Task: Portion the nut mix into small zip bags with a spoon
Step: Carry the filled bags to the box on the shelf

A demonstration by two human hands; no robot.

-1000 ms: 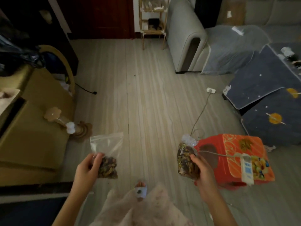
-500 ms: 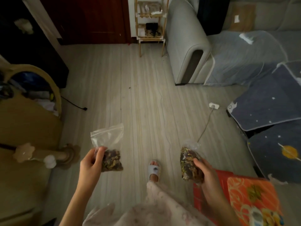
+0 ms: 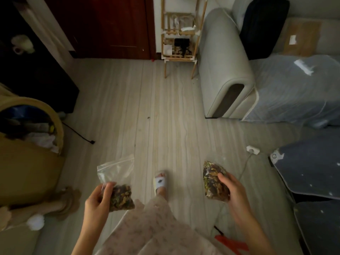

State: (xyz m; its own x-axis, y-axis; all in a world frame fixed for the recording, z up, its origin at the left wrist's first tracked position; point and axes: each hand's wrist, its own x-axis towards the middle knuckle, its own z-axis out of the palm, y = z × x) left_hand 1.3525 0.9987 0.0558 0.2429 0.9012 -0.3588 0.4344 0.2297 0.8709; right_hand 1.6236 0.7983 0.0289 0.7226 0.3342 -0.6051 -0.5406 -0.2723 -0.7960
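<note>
Nearest to me, low in the head view, I see a pale patterned skirt point(image 3: 152, 229) with an orange-red edge of something point(image 3: 232, 242) just beside it on its right. Just beyond the skirt on its left, my left hand point(image 3: 97, 201) grips a small zip bag point(image 3: 117, 183), its fingers point(image 3: 108, 186) curled round the side of the bag; the nut mix point(image 3: 121, 197) fills the lower part and the clear top stands empty above it. Beyond the skirt on its right, my right hand point(image 3: 233, 192) holds a second bag of nut mix point(image 3: 214, 181), fingers clamped round its side; this one looks packed nearly full. Whether either seal is pressed closed I cannot tell. Between the two bags, just past the skirt's hem, a foot in a white slipper point(image 3: 161, 181) rests on the pale plank floor point(image 3: 156, 116). Farther from the skirt, to the right, a white plug block point(image 3: 253, 150) lies on the floor near a dark blue mat point(image 3: 312, 166). Farthest off stand a grey sofa point(image 3: 226, 67) and a small wooden shelf point(image 3: 180, 35).
</note>
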